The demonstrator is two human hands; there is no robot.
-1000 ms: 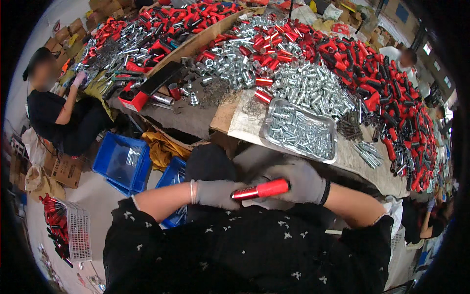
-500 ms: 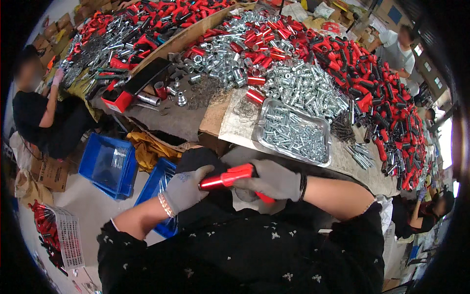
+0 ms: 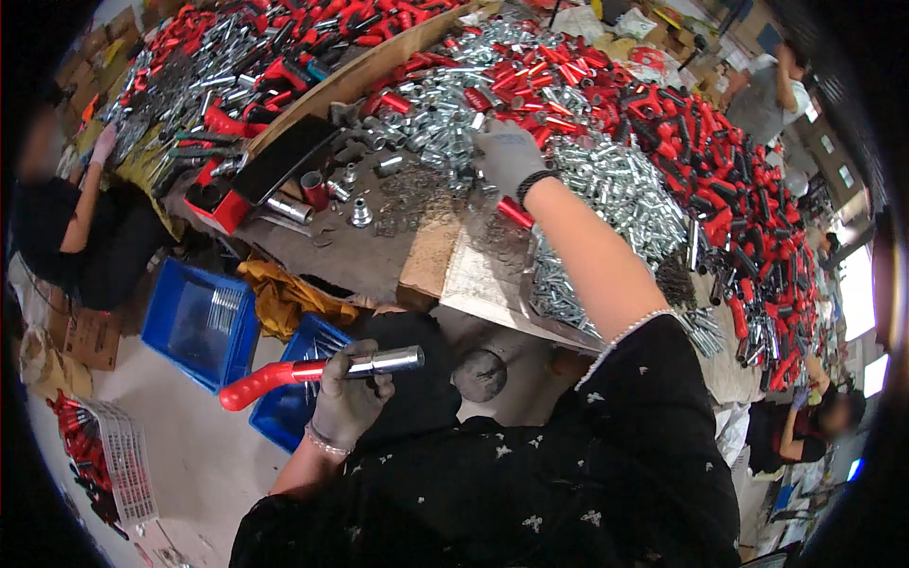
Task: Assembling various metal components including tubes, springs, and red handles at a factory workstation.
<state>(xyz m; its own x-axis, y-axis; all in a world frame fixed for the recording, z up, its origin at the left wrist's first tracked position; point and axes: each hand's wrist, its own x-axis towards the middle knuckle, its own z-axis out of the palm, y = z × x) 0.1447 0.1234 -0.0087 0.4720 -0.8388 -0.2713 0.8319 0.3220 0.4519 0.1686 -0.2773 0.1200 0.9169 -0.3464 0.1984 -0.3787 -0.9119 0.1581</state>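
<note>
My left hand (image 3: 348, 399), in a grey glove, is closed around a red-handled tool (image 3: 262, 383) in front of my lap. The tool has a bent red grip at its left end, a red barrel and a shiny silver metal sleeve (image 3: 398, 359) at its right end. My right hand (image 3: 509, 156), also gloved, is stretched out over the bench at a heap of silver metal sleeves (image 3: 440, 133). Its fingertips dip among the parts, so what they touch is hidden. A red tube (image 3: 514, 212) lies just below that hand.
Red-and-black handles (image 3: 720, 189) are heaped on the right; small silver fittings (image 3: 615, 185) lie beside them. My right forearm partly covers the screws. A wooden divider (image 3: 365, 71) crosses the bench. Blue bins (image 3: 194, 312) and a white basket (image 3: 123, 464) stand left. People work at both sides.
My right hand has left the red tool and reached forward to the metal sleeves. My left hand now holds the tool alone, turned with its grip to the left and silver sleeve showing.
</note>
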